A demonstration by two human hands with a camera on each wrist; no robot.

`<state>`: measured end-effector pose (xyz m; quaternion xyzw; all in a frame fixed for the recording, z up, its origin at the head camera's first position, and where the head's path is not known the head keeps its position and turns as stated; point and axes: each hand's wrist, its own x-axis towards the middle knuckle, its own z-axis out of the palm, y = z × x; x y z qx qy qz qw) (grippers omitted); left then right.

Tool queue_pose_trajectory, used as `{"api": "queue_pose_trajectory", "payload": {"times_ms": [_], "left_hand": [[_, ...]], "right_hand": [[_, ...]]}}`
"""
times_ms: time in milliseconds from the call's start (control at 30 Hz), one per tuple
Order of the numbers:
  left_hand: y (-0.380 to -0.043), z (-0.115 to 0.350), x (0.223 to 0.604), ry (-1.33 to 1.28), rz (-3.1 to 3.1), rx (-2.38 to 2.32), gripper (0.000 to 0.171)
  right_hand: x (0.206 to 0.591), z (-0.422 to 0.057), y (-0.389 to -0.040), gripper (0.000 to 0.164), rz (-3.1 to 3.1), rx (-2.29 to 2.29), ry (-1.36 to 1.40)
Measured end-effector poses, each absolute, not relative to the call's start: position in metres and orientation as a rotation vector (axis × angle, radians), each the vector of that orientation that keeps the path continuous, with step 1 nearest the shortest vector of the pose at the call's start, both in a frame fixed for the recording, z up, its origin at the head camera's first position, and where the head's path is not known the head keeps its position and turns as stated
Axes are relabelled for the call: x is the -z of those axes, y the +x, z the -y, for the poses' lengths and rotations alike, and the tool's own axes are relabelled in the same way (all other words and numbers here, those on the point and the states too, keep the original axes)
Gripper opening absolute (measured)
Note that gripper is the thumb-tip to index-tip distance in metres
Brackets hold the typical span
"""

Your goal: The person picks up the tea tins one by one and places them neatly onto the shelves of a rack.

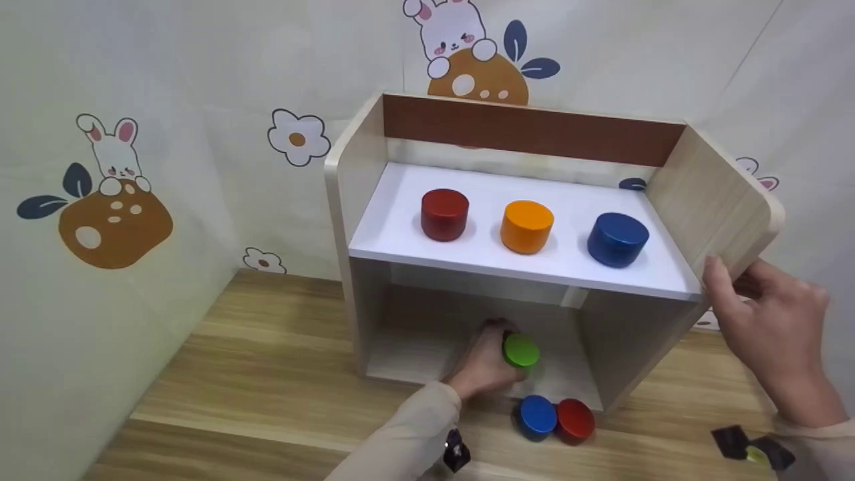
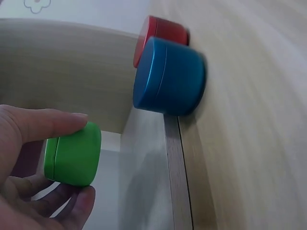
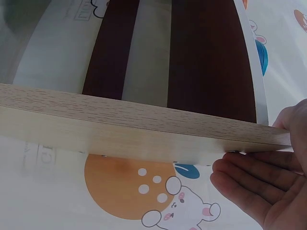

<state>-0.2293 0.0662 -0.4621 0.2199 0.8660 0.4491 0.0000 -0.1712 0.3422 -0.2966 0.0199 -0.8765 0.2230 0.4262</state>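
My left hand [image 1: 486, 366] is inside the lower compartment of a small wooden shelf [image 1: 524, 268], gripping a green round tin [image 1: 522, 351]. The left wrist view shows thumb and fingers pinching opposite sides of that tin, held above the compartment floor. Just in front of the shelf, a blue tin [image 1: 536, 417] and a red tin [image 1: 575, 421] sit side by side on the table. My right hand [image 1: 775, 321] holds the front edge of the shelf's right side panel [image 3: 144, 122], thumb on one side and fingers on the other.
On the white upper board stand a dark red tin [image 1: 445, 215], an orange tin [image 1: 526, 228] and a dark blue tin [image 1: 618, 240], spaced in a row. A brown back rail [image 1: 528, 130] spans the top. Behind hangs a printed cloth [image 1: 214, 60]; below lies the wood-grain table [image 1: 254, 387].
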Motion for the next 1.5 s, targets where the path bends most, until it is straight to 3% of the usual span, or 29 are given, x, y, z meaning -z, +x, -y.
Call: {"api": "queue_pose_trajectory", "payload": {"times_ms": [433,1500], "left_hand": [[-0.252,-0.092,0.475,0.688,-2.710,-1.390,0.055],[-0.250,-0.103,0.491,0.607,-2.698,-1.369,0.052]], "right_hand": [[0.297,-0.342,-0.171,0.035,2.191,-0.542,0.039],[0.297,-0.342,-0.172,0.034,2.175,-0.553,0.063]]}}
